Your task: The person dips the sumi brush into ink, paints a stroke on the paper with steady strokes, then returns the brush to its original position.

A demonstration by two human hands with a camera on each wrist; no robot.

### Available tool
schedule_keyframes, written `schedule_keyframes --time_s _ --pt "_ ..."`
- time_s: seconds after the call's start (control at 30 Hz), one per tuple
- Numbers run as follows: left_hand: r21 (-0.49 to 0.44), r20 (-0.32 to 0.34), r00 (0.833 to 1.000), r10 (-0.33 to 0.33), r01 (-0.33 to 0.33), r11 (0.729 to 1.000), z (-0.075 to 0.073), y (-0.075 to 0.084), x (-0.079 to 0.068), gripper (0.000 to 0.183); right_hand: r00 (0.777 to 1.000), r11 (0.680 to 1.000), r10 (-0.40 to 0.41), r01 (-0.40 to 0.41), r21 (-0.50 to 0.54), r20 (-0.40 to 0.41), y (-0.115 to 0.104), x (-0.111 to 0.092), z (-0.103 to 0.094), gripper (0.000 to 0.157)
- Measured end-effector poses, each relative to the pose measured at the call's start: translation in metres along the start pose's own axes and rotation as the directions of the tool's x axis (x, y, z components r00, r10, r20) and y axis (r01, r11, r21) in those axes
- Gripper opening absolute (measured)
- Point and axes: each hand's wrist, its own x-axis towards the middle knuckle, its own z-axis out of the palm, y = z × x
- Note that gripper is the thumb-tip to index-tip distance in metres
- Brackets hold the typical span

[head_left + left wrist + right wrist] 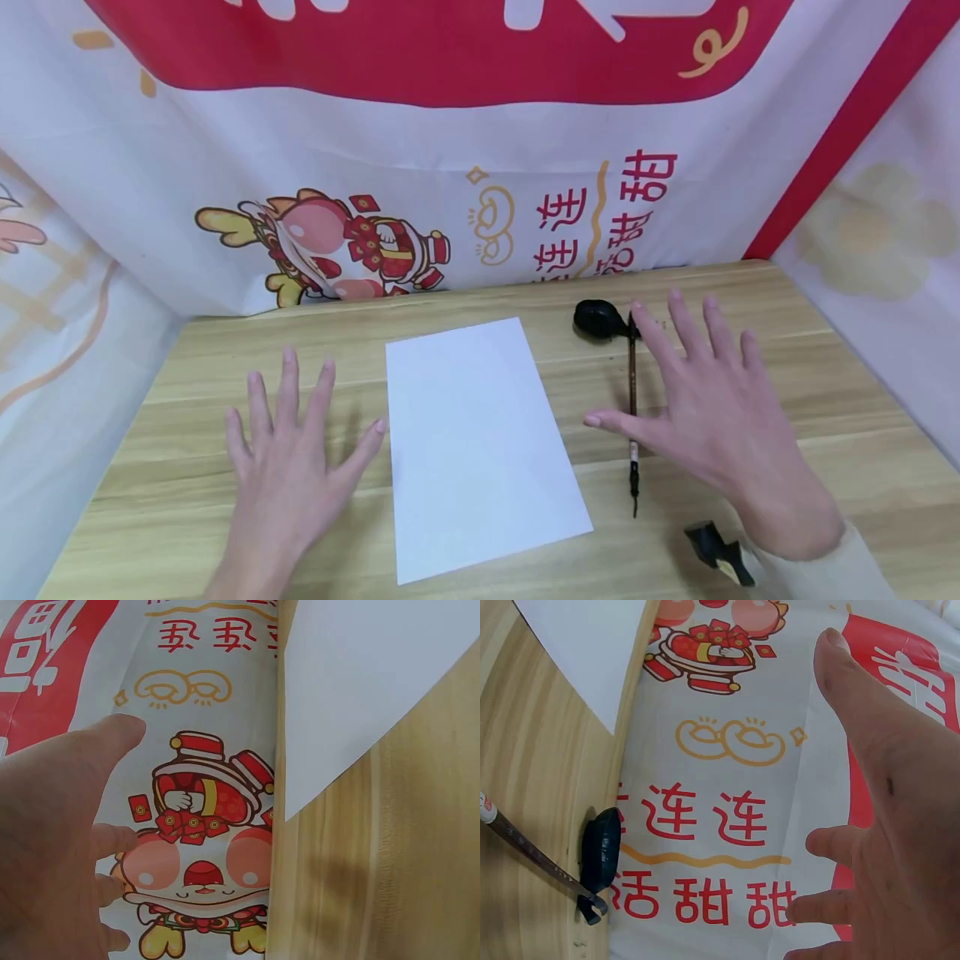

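My left hand (288,467) is held over the wooden table on the left, fingers spread and nothing in them. Its thumb points toward the near-left edge of a blank white sheet of paper (480,450). On the other side my right hand (716,417), likewise spread, overlaps a calligraphy brush (633,375) in the head view. The brush has a slim brown handle and a dark cord loop at its near end. Its far end leans on a small black oval rest (600,851) with a narrow curled end. Both hands hold nothing.
A black object (712,546) with a pale gold patch shows beside the right wrist, partly covered by the sleeve (817,567). White printed cloth (360,133) with red lettering and a cartoon figure hangs behind the table (187,450) and along both sides.
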Motion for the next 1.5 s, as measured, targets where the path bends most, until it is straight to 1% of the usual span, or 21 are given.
schedule_keyframes --time_s 0.1,0.17,0.3,0.37,0.43,0.53,0.63,0.73,0.87,1.0,1.07,1.13,1.2,1.27,1.3,1.37,1.43,1.5 --pt "-0.008 0.006 1.0 -0.006 0.006 1.0 0.003 -0.002 -0.004 0.096 1.0 1.0 -0.001 0.001 -0.007 -0.016 0.0 -0.003 0.002 0.127" --pt "-0.01 0.016 1.0 -0.022 0.022 1.0 0.004 -0.004 -0.008 0.096 1.0 1.0 -0.003 0.003 -0.009 -0.03 -0.001 -0.005 0.004 0.128" --pt "-0.018 0.03 0.998 -0.047 0.047 0.999 0.008 -0.007 -0.013 0.095 0.999 1.0 0.012 -0.011 0.017 -0.038 -0.002 -0.01 0.01 0.129" --pt "-0.025 0.037 0.998 -0.048 0.049 0.998 0.011 -0.008 -0.014 0.095 0.999 0.999 0.024 -0.022 0.031 -0.039 -0.003 -0.012 0.013 0.129" --pt "-0.039 0.035 0.998 -0.045 0.046 0.998 0.014 -0.007 -0.015 0.094 0.999 0.999 0.033 -0.031 0.044 -0.035 -0.004 -0.014 0.014 0.129" --pt "-0.046 0.051 0.998 -0.045 0.047 0.998 0.018 -0.007 -0.015 0.095 0.999 0.997 0.047 -0.046 0.065 -0.019 -0.003 -0.016 0.013 0.128" --pt "-0.051 0.071 0.996 -0.046 0.05 0.997 0.019 -0.007 -0.015 0.096 0.998 0.995 0.057 -0.057 0.087 -0.001 0.0 -0.019 0.012 0.128" --pt "-0.067 0.079 0.996 -0.038 0.043 0.997 0.019 -0.006 -0.014 0.095 0.998 0.993 0.058 -0.058 0.099 0.005 0.002 -0.019 0.01 0.128" --pt "-0.133 0.061 0.998 -0.004 0.012 0.991 0.021 -0.004 -0.012 0.093 0.999 0.992 0.044 -0.042 0.122 -0.019 0.005 -0.016 0.01 0.126" --pt "-0.209 0.04 0.998 0.043 -0.034 0.977 0.027 0.0 -0.012 0.087 0.997 0.977 0.018 -0.001 0.211 -0.079 0.011 -0.012 0.013 0.116" --pt "-0.247 0.036 0.996 0.077 -0.066 0.967 0.032 0.003 -0.013 0.078 0.992 0.961 -0.007 0.041 0.275 -0.122 0.016 -0.011 0.017 0.105" --pt "-0.293 0.031 0.993 0.115 -0.101 0.951 0.039 0.006 -0.014 0.067 0.981 0.937 -0.044 0.105 0.332 -0.186 0.022 -0.009 0.023 0.088" --pt "-0.34 0.018 0.988 0.155 -0.14 0.93 0.047 0.008 -0.014 0.057 0.969 0.906 -0.078 0.167 0.389 -0.236 0.027 -0.007 0.03 0.071" --pt "-0.397 0.012 0.984 0.177 -0.158 0.904 0.054 0.009 -0.014 0.05 0.957 0.869 -0.103 0.219 0.444 -0.27 0.032 -0.005 0.037 0.058" --pt "-0.425 0.012 0.983 0.184 -0.162 0.891 0.057 0.01 -0.014 0.049 0.955 0.852 -0.111 0.233 0.468 -0.274 0.034 -0.005 0.04 0.054" --pt "-0.477 0.017 0.982 0.188 -0.158 0.865 0.062 0.01 -0.014 0.046 0.962 0.822 -0.112 0.231 0.52 -0.25 0.037 -0.003 0.045 0.051" --pt "-0.525 0.028 0.983 0.18 -0.139 0.84 0.065 0.008 -0.013 0.043 0.973 0.791 -0.106 0.209 0.575 -0.207 0.04 -0.003 0.051 0.048" --pt "-0.558 0.048 0.985 0.164 -0.11 0.823 0.068 0.006 -0.012 0.04 0.984 0.755 -0.091 0.168 0.633 -0.152 0.043 -0.003 0.056 0.046"
